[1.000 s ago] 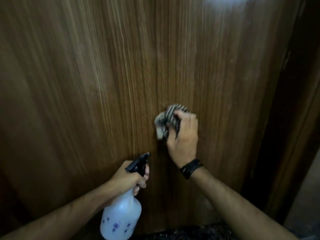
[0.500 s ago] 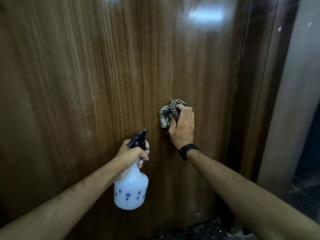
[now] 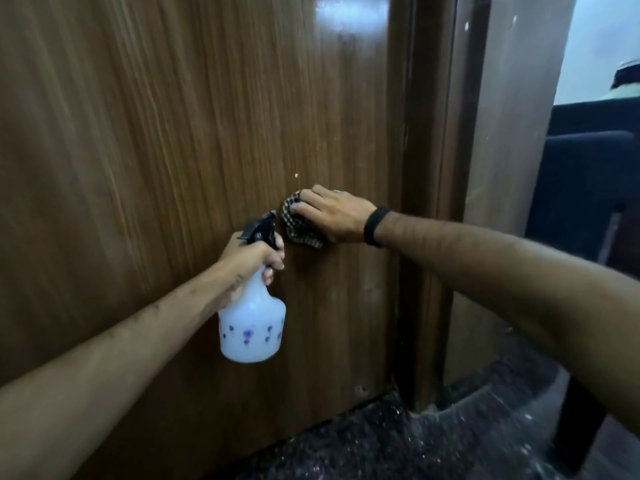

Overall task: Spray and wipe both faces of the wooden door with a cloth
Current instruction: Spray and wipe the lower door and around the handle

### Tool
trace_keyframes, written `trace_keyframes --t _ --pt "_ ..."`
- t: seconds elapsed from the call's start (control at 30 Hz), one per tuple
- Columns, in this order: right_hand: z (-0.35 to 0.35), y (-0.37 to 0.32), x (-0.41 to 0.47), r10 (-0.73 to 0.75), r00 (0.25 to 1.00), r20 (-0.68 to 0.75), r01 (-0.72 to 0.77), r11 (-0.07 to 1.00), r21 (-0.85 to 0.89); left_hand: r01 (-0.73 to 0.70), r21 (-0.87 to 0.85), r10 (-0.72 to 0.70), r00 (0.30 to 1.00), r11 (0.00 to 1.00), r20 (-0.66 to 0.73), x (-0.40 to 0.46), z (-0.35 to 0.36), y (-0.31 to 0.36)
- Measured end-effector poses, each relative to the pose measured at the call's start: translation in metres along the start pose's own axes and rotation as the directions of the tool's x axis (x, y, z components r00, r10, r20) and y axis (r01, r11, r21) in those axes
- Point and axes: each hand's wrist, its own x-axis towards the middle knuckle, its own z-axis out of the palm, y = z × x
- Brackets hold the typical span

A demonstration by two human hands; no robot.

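The brown wooden door (image 3: 166, 140) fills the left and middle of the view. My right hand (image 3: 332, 216) presses a dark checked cloth (image 3: 294, 225) flat against the door's lower part, fingers pointing left, with a black band on the wrist. My left hand (image 3: 252, 258) grips the neck of a white spray bottle (image 3: 251, 327) with small purple flowers and a black nozzle. The nozzle points up and right, just left of the cloth. The bottle hangs in front of the door.
The dark wooden door frame (image 3: 429, 168) runs down right of the door, with a beige wall (image 3: 512, 133) beside it. Dark speckled floor (image 3: 398, 441) lies below. Dark furniture (image 3: 585, 181) stands at the far right, and a dark leg (image 3: 578, 420) near the lower right.
The view has swung right, showing the frame and wall. My right hand has turned from fingers-up to fingers-left, sliding the cloth across the door. The bottle stays in my left hand.
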Motion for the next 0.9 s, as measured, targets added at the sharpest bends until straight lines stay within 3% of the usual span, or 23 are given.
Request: trace_keyframes --t 0.07,0.17,0.23,0.3,0.4,0.47,0.67,0.9 --pt "0.020 -0.006 -0.011 0.025 0.999 -0.048 -0.025 1.000 0.015 0.038 0.054 -0.039 0.999 0.998 0.019 0.004 0.009 -0.007" --pt "0.047 -0.019 -0.026 0.251 0.944 -0.214 -0.224 0.964 0.143 0.039 0.065 -0.041 0.999 0.997 0.030 0.010 0.028 0.004" --pt "0.044 -0.014 -0.021 0.323 0.909 -0.262 -0.263 0.935 0.238 0.015 0.060 -0.016 1.000 0.998 0.023 0.018 0.036 0.020" --pt "0.028 0.009 -0.011 0.339 0.909 -0.240 -0.282 0.928 0.243 -0.030 0.088 0.029 0.999 0.996 0.015 0.026 0.037 0.041" --pt "-0.004 0.043 -0.012 0.481 0.851 -0.209 -0.422 0.865 0.271 -0.102 0.136 0.107 0.994 0.985 -0.031 0.041 0.036 0.061" --pt "0.000 0.044 -0.034 0.569 0.809 -0.151 -0.500 0.800 0.332 -0.072 0.134 0.075 0.997 0.988 -0.013 0.041 0.041 0.053" --pt "0.044 0.009 -0.097 0.626 0.778 0.044 -0.607 0.734 0.304 0.059 0.124 -0.064 0.997 0.991 0.039 0.027 0.059 0.000" --pt "0.040 0.003 -0.095 0.710 0.703 0.037 -0.677 0.653 0.340 0.031 0.130 -0.030 0.999 0.991 -0.010 0.032 0.061 0.007"
